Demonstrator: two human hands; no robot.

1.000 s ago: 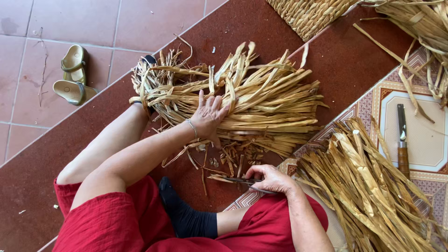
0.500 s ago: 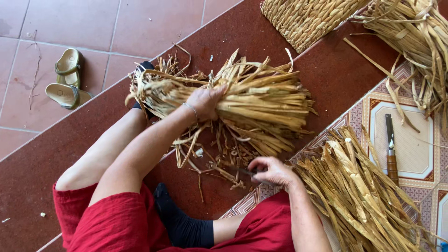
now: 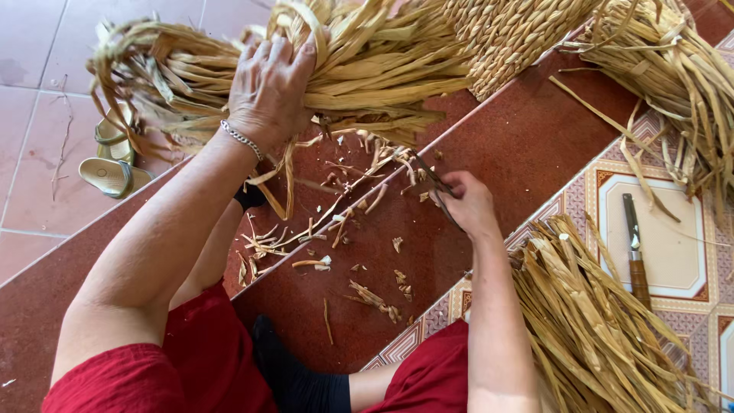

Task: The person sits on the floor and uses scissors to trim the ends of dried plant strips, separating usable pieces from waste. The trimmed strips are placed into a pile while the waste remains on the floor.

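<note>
The left arm stretches forward and up, nearly straight, with a thin chain bracelet at the wrist; the left hand lies palm down, back toward the camera, fingers curled over and clamped on what it grips. The right arm runs up from the lower edge, bent slightly inward at the wrist. The right hand is closed in a loose fist, thumb and fingers pinching just above the knuckles.
</note>
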